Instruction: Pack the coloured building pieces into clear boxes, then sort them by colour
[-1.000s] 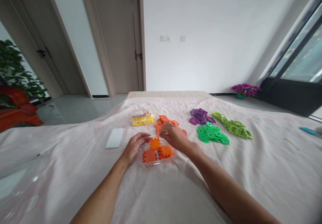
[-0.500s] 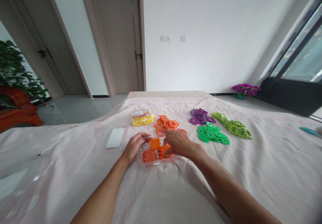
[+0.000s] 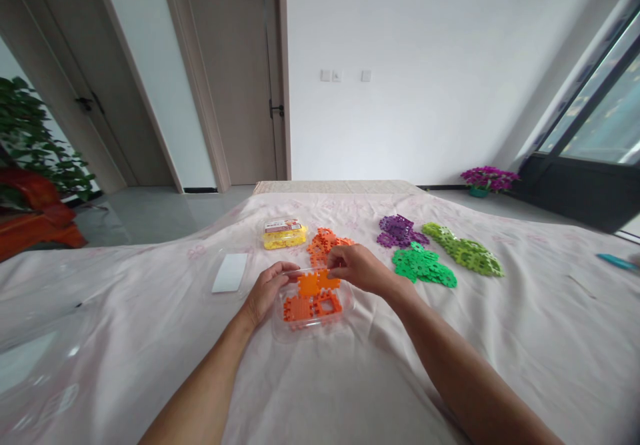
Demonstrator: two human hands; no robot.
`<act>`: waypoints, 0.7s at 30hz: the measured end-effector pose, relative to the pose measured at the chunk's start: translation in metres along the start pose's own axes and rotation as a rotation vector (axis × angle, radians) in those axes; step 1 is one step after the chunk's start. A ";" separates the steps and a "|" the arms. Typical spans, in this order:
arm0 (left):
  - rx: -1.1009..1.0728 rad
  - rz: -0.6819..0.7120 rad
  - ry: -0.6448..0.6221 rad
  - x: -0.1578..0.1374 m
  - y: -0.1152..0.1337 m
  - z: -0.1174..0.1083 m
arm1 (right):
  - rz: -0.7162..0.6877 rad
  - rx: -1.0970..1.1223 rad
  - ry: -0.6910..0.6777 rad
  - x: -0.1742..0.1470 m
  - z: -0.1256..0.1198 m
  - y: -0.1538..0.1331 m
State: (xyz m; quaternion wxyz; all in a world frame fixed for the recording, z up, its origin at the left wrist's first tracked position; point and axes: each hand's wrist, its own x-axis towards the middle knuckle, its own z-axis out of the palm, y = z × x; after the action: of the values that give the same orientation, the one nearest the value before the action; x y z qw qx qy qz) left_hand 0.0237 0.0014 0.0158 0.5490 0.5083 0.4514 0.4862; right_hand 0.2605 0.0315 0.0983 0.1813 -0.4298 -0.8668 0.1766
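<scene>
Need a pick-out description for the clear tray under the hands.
On the pink cloth-covered table, look just nearer than the loose orange puzzle-piece pile. The clear plastic tray sits there, left hand on its rim, right hand over it. Unlike the yellow-filled box, it holds orange pieces.

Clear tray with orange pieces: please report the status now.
Left hand grips clear tray. Right hand pinches orange piece over it. Loose orange pile behind.

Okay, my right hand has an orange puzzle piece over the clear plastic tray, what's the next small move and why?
Probably lower the orange interlocking plastic piece in the right hand into the clear plastic tray's far right corner. That corner looks unfilled, while three orange pieces already lie inside, and the left hand grips the tray's left edge.
</scene>
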 end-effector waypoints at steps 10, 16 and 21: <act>0.018 0.016 0.010 -0.001 0.000 -0.001 | -0.055 -0.246 -0.009 0.003 0.025 -0.003; 0.067 0.049 0.031 0.002 -0.003 -0.003 | -0.096 -0.218 0.077 0.004 0.029 -0.001; 0.083 0.044 0.047 0.001 -0.001 -0.001 | -0.061 -0.137 0.169 0.007 0.010 0.018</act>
State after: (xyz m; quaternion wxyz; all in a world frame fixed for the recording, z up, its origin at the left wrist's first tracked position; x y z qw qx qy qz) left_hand 0.0229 0.0028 0.0145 0.5059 0.5288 0.4727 0.4909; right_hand 0.2643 0.0457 0.0821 0.2292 -0.4279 -0.8711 0.0744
